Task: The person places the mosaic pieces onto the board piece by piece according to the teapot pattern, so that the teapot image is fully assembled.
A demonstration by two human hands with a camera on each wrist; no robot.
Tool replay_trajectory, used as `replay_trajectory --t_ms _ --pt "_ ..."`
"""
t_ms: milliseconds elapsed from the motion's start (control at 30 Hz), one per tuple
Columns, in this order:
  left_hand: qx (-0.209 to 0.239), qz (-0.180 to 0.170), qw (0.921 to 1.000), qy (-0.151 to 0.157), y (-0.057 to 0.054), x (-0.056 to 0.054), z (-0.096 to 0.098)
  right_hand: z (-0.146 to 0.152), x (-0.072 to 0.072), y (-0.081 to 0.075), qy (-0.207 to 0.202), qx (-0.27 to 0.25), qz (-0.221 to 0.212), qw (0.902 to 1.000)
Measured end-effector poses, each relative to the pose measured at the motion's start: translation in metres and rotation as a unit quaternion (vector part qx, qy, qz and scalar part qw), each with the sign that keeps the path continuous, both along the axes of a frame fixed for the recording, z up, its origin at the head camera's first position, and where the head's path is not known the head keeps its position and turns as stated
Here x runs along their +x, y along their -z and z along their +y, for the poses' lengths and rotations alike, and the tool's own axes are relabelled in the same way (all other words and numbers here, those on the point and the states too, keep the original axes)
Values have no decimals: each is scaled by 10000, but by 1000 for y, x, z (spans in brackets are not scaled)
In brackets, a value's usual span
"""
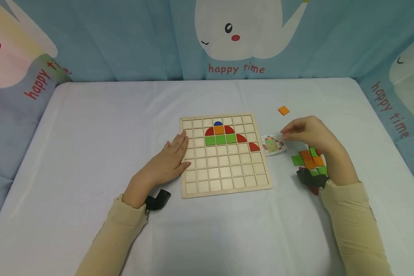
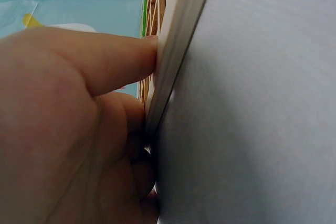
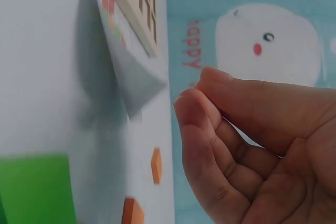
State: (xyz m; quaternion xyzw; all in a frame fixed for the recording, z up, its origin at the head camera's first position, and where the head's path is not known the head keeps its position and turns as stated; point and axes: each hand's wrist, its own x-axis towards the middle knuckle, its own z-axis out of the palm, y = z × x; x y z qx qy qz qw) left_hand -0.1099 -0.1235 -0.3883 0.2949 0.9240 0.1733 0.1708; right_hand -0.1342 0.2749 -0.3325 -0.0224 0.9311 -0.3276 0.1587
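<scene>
My left hand (image 1: 167,159) rests at the left edge of a wooden grid board (image 1: 224,191), fingers extended, thumb (image 2: 126,59) against its rim. On the board lie a blue half-round tile (image 1: 218,123), an orange square tile (image 1: 219,130), three green square tiles (image 1: 220,139) and several red quarter-round tiles (image 1: 254,147). To the board's right is a small pattern card (image 1: 272,144), its near corner curled up in the right wrist view. My right hand (image 1: 307,132) is beside that corner, thumb and index fingertips (image 3: 191,108) together, with nothing visible between them.
A loose orange tile (image 1: 283,110) lies beyond the right hand. Under and beside the right wrist is a pile of green, orange and red tiles (image 1: 308,159). A white cloth covers the table (image 1: 100,134); a blue printed curtain (image 1: 131,42) stands behind it.
</scene>
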Motion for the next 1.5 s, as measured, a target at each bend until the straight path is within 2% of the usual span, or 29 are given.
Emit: replay_trajectory --t_ms 200,567,1167,1500 --pt "13 30 10000 -3 1 0 0 15 4 0 191 218 13 9996" --pt "63 32 10000 -43 1 1 -1 36 4 1 442 272 23 9987" --pt "134 64 9999 -54 -1 3 -1 56 -13 13 606 297 -249 9974" --pt "83 16 10000 -53 0 2 -1 58 -19 23 689 506 -385 9956"
